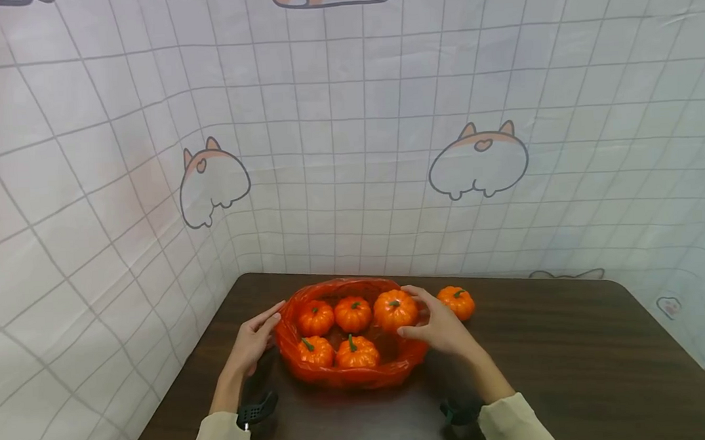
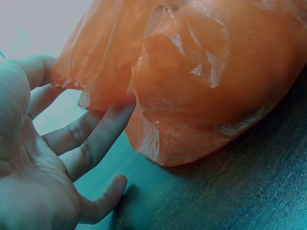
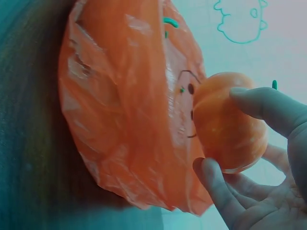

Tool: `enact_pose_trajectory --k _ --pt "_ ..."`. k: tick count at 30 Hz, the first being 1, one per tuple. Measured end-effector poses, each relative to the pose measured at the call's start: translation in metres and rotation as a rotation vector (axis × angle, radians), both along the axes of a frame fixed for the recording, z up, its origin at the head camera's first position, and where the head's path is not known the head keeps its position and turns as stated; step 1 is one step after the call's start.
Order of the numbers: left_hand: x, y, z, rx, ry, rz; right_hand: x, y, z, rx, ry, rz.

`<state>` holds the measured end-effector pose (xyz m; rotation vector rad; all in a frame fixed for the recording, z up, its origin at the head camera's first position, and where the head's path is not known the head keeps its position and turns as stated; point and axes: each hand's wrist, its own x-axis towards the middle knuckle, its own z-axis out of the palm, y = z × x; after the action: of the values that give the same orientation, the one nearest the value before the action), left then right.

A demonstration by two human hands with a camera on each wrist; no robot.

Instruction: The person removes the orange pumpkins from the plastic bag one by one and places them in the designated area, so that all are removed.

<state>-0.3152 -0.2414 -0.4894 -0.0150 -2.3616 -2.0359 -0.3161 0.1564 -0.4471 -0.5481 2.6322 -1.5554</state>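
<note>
An orange-red plastic bag (image 1: 350, 377) lies with its mouth spread wide on the table, several small orange pumpkins such as one (image 1: 357, 352) inside. The left hand (image 1: 253, 342) is at the bag's left rim; in the left wrist view its thumb and fingers (image 2: 91, 139) hold the thin plastic edge (image 2: 103, 81). At the right rim, the right hand (image 1: 442, 324) grips a pumpkin (image 1: 395, 310) between thumb and fingers. That pumpkin (image 3: 230, 122) shows beside the bag's edge (image 3: 129, 110) in the right wrist view, with the right hand (image 3: 273, 158) around it.
One more pumpkin (image 1: 456, 302) sits on the dark wooden table (image 1: 571, 348), just right of the bag and behind the right hand. A white grid-patterned cloth (image 1: 349, 148) with cartoon animals hangs behind and along the left side.
</note>
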Motion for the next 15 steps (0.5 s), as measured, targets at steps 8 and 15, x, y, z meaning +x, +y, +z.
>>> enact_pose_trajectory --k 8,15 --pt "0.001 -0.002 0.002 -0.007 -0.005 0.007 0.001 0.014 0.010 -0.037 -0.019 0.008" --pt "0.002 -0.003 0.001 -0.009 -0.004 0.000 0.000 0.028 0.015 -0.023 0.026 -0.020"
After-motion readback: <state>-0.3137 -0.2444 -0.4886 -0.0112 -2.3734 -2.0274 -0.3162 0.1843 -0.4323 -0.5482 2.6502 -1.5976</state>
